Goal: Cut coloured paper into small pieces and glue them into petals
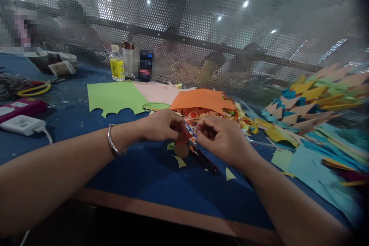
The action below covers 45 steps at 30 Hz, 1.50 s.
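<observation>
My left hand (163, 125) pinches a small piece of orange paper (183, 137) in front of me. Close by on its right, my right hand (219, 134) has its fingers curled together; what they hold, if anything, I cannot make out. Below the fingertips is a tan paper disc (181, 150), beside a slim dark-handled tool (206, 159) lying at a slant. Pale green scraps (180, 162) lie around them. Just behind the hands, an orange sheet (198, 100) with a cut edge rests over a heap of small coloured cut pieces (243, 123).
A scalloped green sheet (115, 98) and a pink sheet (158, 94) lie behind. To the right stand a folded-paper construction (311, 96) and blue paper (305, 165). At left are a white adapter (23, 124), yellow-handled scissors (34, 90) and a bottle (117, 65) before a perforated screen (184, 30).
</observation>
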Available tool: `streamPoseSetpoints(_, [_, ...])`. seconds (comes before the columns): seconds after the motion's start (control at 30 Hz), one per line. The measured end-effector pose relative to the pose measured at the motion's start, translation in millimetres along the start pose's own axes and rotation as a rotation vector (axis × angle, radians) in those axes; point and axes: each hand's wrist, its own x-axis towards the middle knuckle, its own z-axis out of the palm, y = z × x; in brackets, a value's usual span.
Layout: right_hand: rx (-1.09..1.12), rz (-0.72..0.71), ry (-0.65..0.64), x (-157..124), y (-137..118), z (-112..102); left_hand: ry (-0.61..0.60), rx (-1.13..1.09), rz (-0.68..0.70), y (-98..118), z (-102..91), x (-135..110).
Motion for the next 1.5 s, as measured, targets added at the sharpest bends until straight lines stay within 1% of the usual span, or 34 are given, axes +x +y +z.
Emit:
streamPoseSetpoints(0.1, [0.004,-0.019,0.1,-0.7,1.3,-1.4,0.093,-0.253,-0.084,-1.9,0.9,2.4])
streamPoseSetpoints(0.17, [-0.013,-0.079,0.118,-1.5,0.8,-1.4,0.151,-0.416,-0.132,-2.4,2.0,4.5])
streamPoseSetpoints(0.23, [-0.05,-0.157,0.121,-2.5,-0.8,-0.4,0.195,-0.525,-0.172,-1.4,2.8,6.2])
streamPoseSetpoints(0.33, [-0.12,-0.256,0.121,-3.2,-3.9,1.6,0.245,-0.626,-0.219,2.0,3.7,7.5])
streamPoseSetpoints(0.4, [-0.166,-0.297,0.12,-2.9,-5.2,2.7,0.262,-0.665,-0.234,4.0,4.5,7.2])
streamPoseSetpoints(0.53, [-0.225,-0.317,0.119,-1.6,-3.9,3.3,0.242,-0.696,-0.276,4.3,6.5,5.7])
streamPoseSetpoints(0.63, [-0.235,-0.301,0.121,-1.6,-2.6,2.7,0.211,-0.736,-0.29,2.4,7.8,5.2])
streamPoseSetpoints(0.73, [-0.195,-0.297,0.14,-2.3,-3.5,2.2,0.189,-0.759,-0.291,1.7,9.0,5.1])
streamPoseSetpoints(0.83, [-0.119,-0.265,0.169,-2.3,-5.7,2.7,0.209,-0.745,-0.288,3.2,10.7,4.5])
streamPoseSetpoints(0.93, [-0.006,-0.165,0.169,-1.4,-6.9,3.6,0.235,-0.705,-0.221,5.1,12.6,3.4])
streamPoseSetpoints(1.03, [0.087,-0.045,0.17,-0.5,-7.5,4.0,0.192,-0.672,-0.141,6.0,13.9,2.2])
streamPoseSetpoints(1.1, [0.135,0.01,0.184,0.1,-7.8,4.0,0.172,-0.668,-0.113,6.1,14.4,1.5])
streamPoseSetpoints(1.2, [0.19,0.037,0.201,0.9,-7.9,4.2,0.151,-0.658,-0.082,6.1,15.2,0.9])
streamPoseSetpoints(1.3, [0.214,0.051,0.214,1.5,-7.2,4.5,0.144,-0.607,-0.012,4.7,16.9,1.0])
streamPoseSetpoints(1.4, [0.231,0.071,0.22,1.6,-6.6,5.0,0.175,-0.56,0.044,0.9,18.9,1.9])
streamPoseSetpoints(1.5, [0.241,0.076,0.211,1.6,-6.6,5.2,0.214,-0.527,0.056,-2.9,19.8,3.2])
